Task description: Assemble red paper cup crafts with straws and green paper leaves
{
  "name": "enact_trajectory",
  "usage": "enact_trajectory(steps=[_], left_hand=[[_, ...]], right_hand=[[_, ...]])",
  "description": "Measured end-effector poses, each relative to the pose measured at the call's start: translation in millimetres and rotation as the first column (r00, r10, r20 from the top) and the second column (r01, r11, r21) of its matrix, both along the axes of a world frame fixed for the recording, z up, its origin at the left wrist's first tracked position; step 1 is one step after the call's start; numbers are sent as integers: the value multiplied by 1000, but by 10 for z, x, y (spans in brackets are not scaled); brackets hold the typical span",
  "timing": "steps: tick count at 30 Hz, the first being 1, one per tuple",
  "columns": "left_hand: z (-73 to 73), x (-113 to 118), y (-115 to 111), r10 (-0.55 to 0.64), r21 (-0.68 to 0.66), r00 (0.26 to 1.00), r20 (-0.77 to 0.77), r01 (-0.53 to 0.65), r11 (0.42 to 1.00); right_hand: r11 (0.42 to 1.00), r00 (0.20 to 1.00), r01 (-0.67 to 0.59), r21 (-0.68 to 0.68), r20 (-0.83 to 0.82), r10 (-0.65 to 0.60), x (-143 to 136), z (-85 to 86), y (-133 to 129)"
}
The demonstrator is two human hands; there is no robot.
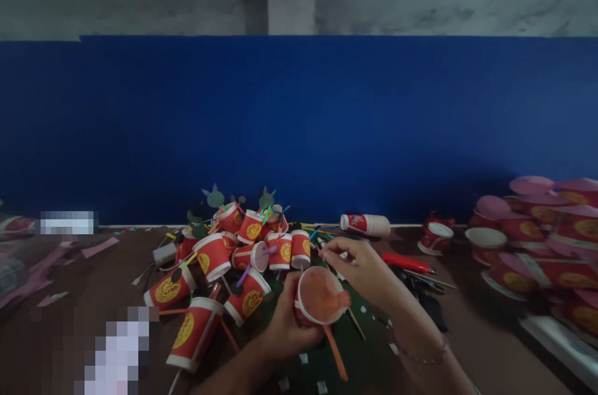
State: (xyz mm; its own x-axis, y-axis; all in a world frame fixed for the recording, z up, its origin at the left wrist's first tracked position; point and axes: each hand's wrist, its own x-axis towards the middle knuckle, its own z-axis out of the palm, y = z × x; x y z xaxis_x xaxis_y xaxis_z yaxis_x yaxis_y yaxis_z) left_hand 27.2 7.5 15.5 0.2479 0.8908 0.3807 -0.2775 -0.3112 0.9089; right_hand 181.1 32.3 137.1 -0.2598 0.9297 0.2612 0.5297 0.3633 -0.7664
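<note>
A red paper cup (304,313) is tilted with its open rim toward me, and my left hand (292,326) is wrapped round its side. Orange material shows inside the cup, and an orange strip (335,354) hangs below its rim. Above and to the right of the cup is my right hand (343,261), its thumb and fingers pinched together; anything between the fingertips is too small to make out. Just left of my hands lies a heap of red cups (212,256) with yellow emblems, coloured straws and sticks.
Stacked cups (367,225) lie near the blue wall panel (299,127). A red tool (406,262) and dark items are beyond my right forearm. Red cups with pink parts (527,220) are piled at far right. Paper scraps (322,387) dot the dark green mat (374,370).
</note>
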Motion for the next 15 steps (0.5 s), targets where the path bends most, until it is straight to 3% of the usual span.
enact_trajectory(steps=[3,6,15], left_hand=[[-57,-33,-47,-132,-186,988,82,145,972],[-135,-64,-61,-140,-286,978,154,180,941],[-152,11,-2,-42,-314,918,394,178,933]], right_hand=[[964,982,-178,-197,-103,161,75,-23,95],[895,941,-336,-293,-132,310,112,-45,137],[915,957,-289,-282,-61,283,202,-82,194]])
